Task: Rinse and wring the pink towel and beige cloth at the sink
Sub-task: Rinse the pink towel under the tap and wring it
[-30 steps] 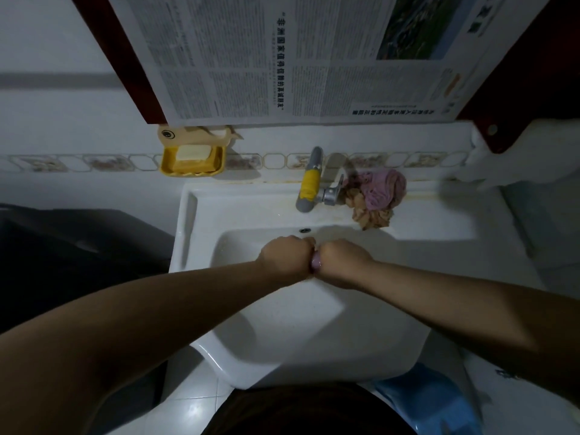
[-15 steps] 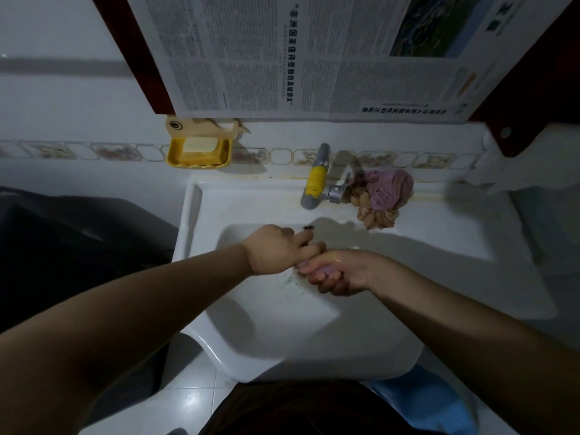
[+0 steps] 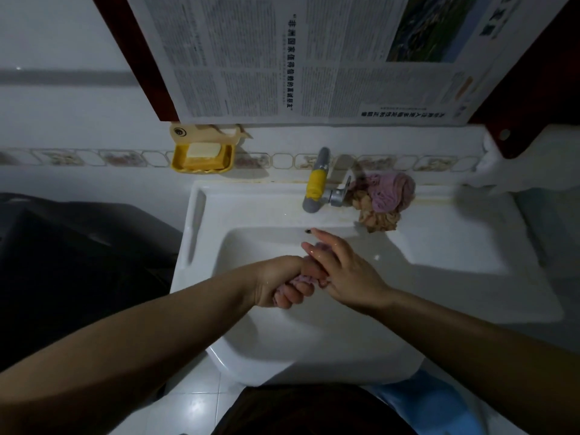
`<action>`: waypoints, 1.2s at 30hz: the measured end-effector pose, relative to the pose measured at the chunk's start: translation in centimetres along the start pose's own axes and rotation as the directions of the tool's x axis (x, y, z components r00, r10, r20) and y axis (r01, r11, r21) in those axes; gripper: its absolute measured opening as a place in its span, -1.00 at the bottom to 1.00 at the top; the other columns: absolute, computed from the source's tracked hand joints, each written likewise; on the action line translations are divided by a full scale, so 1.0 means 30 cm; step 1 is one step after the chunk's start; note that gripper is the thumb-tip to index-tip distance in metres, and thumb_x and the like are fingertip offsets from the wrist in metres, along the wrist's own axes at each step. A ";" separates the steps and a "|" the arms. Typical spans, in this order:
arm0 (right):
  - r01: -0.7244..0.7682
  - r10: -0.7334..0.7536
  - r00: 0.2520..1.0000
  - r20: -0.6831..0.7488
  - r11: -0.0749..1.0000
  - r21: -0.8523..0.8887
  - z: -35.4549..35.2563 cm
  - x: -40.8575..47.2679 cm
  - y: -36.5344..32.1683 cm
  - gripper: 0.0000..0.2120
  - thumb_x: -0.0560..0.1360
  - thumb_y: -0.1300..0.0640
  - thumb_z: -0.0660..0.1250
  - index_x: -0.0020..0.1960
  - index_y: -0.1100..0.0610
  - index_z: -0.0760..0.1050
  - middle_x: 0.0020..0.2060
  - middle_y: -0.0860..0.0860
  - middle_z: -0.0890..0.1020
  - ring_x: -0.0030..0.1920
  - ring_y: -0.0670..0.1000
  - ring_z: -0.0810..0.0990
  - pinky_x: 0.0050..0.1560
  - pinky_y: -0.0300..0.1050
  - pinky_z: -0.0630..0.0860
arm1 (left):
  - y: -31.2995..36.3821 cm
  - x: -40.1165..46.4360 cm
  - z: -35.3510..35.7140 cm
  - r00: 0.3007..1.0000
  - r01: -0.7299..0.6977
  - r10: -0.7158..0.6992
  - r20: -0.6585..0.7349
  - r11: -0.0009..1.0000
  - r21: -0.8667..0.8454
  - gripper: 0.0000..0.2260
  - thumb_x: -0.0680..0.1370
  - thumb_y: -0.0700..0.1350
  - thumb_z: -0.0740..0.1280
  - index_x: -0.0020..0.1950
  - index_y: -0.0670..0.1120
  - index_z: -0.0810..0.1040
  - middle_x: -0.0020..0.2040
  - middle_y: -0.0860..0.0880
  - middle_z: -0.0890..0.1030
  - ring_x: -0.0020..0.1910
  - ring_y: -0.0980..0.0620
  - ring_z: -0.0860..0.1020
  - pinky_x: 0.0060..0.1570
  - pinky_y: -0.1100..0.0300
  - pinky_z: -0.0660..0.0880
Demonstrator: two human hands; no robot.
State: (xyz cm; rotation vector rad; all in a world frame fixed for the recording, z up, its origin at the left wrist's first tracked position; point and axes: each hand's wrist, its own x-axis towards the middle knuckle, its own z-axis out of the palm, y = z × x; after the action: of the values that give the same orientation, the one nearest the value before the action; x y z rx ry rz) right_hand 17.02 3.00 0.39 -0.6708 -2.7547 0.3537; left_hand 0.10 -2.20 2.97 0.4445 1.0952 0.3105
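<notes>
White sink [image 3: 455, 246] below newspaper [image 3: 314, 58], tiled wall [image 3: 78, 120]

Basin bowl of the sink [image 3: 361, 334] lies open in front of and below my hands. My left hand [image 3: 282, 285] and right hand [image 3: 342, 271] crowd the middle, touching over a small pink wad [image 3: 303, 278]. Faucet [image 3: 315, 183] juts over the back ledge; its spout overhangs the bowl's rear edge. Bunched pink towel [image 3: 390, 193] and beige cloth [image 3: 378, 219] block the ledge right of it. Right deck is bare. Soap dish [image 3: 202, 157] hangs on the wall at left. Newspaper [image 3: 314, 58] hangs overhead.
</notes>
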 end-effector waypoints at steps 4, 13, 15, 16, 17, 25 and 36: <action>0.220 -0.247 0.934 -0.256 0.967 -0.130 -0.062 0.073 0.015 -0.67 0.42 0.25 0.40 0.17 0.28 0.56 -0.03 0.18 0.60 -0.10 0.18 0.63 -0.19 -0.05 0.61 | 0.007 -0.025 0.002 0.965 0.063 -0.051 0.259 0.997 -0.038 -0.72 0.53 -0.06 0.21 -0.40 0.01 0.38 -0.56 0.09 0.29 -0.69 0.21 0.18 -0.69 0.42 0.04; 0.048 0.073 0.914 0.398 0.957 -0.286 -0.027 0.129 0.015 -0.82 0.42 0.05 0.31 -0.02 0.10 0.49 -0.19 0.09 0.63 -0.23 0.18 0.61 -0.35 -0.09 0.44 | 0.001 0.043 0.010 0.878 0.108 0.324 -0.354 0.586 0.803 -0.76 0.52 -0.04 0.31 0.05 -0.18 0.45 -0.26 -0.08 0.50 -0.41 0.02 0.48 -0.49 0.29 0.33; -0.217 0.267 0.847 0.459 0.963 -0.160 0.003 0.141 0.009 -0.82 0.47 0.01 0.22 -0.11 0.10 0.49 -0.26 0.07 0.59 -0.21 0.18 0.58 -0.30 -0.09 0.42 | -0.009 0.066 -0.008 0.735 0.247 0.552 -0.394 0.322 0.914 -0.64 0.56 0.01 0.23 0.25 -0.17 0.31 -0.07 -0.14 0.57 -0.13 -0.15 0.57 -0.29 0.15 0.35; -0.310 0.311 0.818 0.484 0.947 -0.084 0.020 0.143 0.005 -0.79 0.48 -0.02 0.20 -0.18 0.11 0.47 -0.32 0.06 0.55 -0.23 0.16 0.56 -0.30 -0.09 0.41 | -0.012 0.075 -0.026 0.684 0.300 0.642 -0.347 0.186 0.936 -0.63 0.58 0.02 0.18 0.30 -0.15 0.26 -0.03 -0.15 0.59 -0.10 -0.20 0.57 -0.27 0.11 0.34; -0.380 0.331 0.796 0.507 0.925 -0.008 0.036 0.144 -0.001 -0.77 0.49 -0.02 0.20 -0.23 0.11 0.44 -0.35 0.08 0.53 -0.23 0.16 0.54 -0.29 -0.07 0.41 | -0.009 0.081 -0.045 0.654 0.314 0.713 -0.253 0.049 0.948 -0.63 0.60 0.02 0.13 0.33 -0.13 0.23 -0.04 -0.16 0.60 -0.12 -0.22 0.58 -0.29 0.10 0.32; -0.835 0.559 0.500 0.661 0.107 0.540 0.027 0.132 -0.080 -0.81 0.27 0.20 0.29 -0.39 0.08 0.27 -0.65 -0.07 0.28 -0.64 -0.05 0.20 -0.55 -0.32 0.13 | 0.105 0.006 -0.117 0.412 0.042 0.760 0.502 -0.567 0.823 -0.62 0.54 0.03 0.08 -0.17 -0.17 0.60 -0.51 -0.09 0.50 -0.65 -0.10 0.42 -0.57 0.31 0.21; -0.759 0.478 0.547 0.687 -0.063 0.648 0.038 0.143 -0.161 -0.76 0.40 0.08 0.34 -0.35 0.03 0.30 -0.56 -0.08 0.30 -0.59 -0.11 0.20 -0.57 -0.30 0.12 | 0.106 -0.054 -0.183 0.405 0.030 0.729 0.552 -0.614 0.789 -0.84 0.49 -0.09 0.37 -0.11 -0.18 0.57 -0.37 -0.14 0.53 -0.52 -0.13 0.49 -0.61 0.19 0.42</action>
State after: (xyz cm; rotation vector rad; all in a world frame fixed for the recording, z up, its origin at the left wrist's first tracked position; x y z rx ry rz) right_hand 11.03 0.71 1.69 -1.5189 -1.4710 2.1801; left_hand -5.64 0.89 3.70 2.9693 1.3083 0.3689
